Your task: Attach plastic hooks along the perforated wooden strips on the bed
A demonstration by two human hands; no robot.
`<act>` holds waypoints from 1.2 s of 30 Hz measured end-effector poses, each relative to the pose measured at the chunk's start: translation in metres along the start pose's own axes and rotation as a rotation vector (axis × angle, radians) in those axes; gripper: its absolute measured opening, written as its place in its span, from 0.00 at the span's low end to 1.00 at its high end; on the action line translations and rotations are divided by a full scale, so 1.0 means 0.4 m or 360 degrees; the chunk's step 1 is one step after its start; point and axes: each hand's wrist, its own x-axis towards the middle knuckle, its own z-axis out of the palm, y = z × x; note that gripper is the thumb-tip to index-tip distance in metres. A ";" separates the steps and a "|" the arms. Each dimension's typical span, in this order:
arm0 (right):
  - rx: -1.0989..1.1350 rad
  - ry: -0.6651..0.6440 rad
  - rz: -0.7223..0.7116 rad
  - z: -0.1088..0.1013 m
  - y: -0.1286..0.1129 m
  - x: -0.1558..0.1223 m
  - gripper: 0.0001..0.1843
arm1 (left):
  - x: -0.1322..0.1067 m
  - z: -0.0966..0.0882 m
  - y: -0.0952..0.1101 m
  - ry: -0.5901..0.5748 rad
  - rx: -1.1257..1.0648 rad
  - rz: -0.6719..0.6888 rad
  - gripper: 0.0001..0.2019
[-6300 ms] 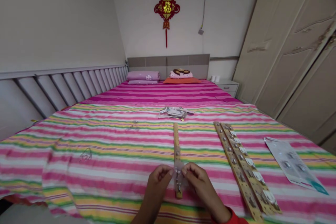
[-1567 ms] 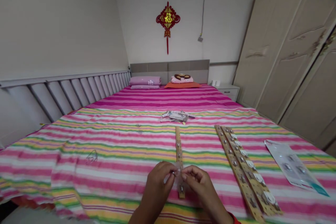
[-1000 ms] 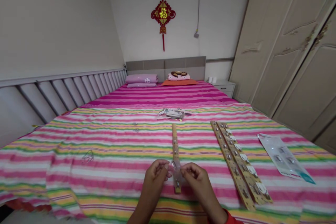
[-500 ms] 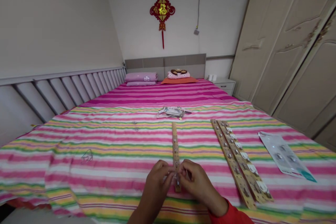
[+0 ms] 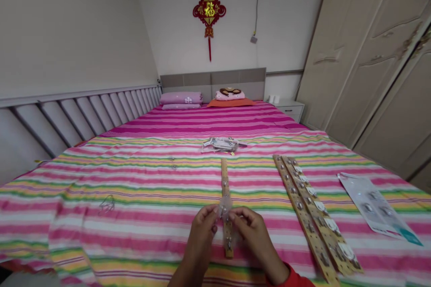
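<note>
Both my hands are over a narrow wooden strip (image 5: 225, 171) that lies lengthwise in front of me on the striped bedspread. Between my fingertips is a clear, roundish hook piece (image 5: 224, 206) with a shiny metal part; it covers part of the strip. My left hand (image 5: 202, 231) pinches its left side with thumb and finger. On the other side, my right hand (image 5: 252, 229) has its thumb and fingertip closed on the piece's right edge. Small metal hooks show on the strip beyond and nearer than my fingers. Whether the piece touches the wood I cannot tell.
To the right lie two more wooden strips (image 5: 299, 206) with metal hooks, one also bearing white discs. Beyond them is a clear blister pack (image 5: 379, 206). A plastic packet (image 5: 222, 145) lies ahead, and a tangled thin clear item (image 5: 107, 204) at left.
My hands have moved slightly away from me along the strip and parted a little. The clear piece now shows plainly between them, and a hook at the strip's near end is uncovered.
</note>
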 end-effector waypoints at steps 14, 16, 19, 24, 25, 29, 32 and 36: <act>-0.0105 -0.0003 -0.0093 -0.025 0.043 0.220 0.17 | 0.231 0.049 0.016 -0.0165 0.0546 0.0410 0.12; -0.0135 0.0009 -0.0114 -0.031 0.054 0.273 0.16 | 0.280 0.062 0.027 -0.0161 0.0624 0.0386 0.11; -0.0198 0.0027 -0.0161 -0.042 0.070 0.346 0.15 | 0.342 0.081 0.040 -0.0157 0.0729 0.0338 0.07; -0.0342 0.0021 -0.0225 -0.054 0.103 0.436 0.12 | 0.426 0.093 0.033 -0.0114 0.0841 0.0313 0.03; -0.0375 0.0015 -0.0233 -0.055 0.111 0.448 0.11 | 0.440 0.093 0.029 -0.0100 0.0863 0.0307 0.03; -0.0507 0.0000 -0.0262 -0.052 0.137 0.481 0.09 | 0.479 0.089 0.013 -0.0075 0.0946 0.0289 0.05; -0.0592 0.0006 -0.0280 -0.049 0.152 0.494 0.10 | 0.496 0.086 0.004 -0.0070 0.1001 0.0287 0.07; -0.0678 0.0013 -0.0301 -0.048 0.164 0.506 0.11 | 0.513 0.084 -0.005 -0.0055 0.1080 0.0271 0.08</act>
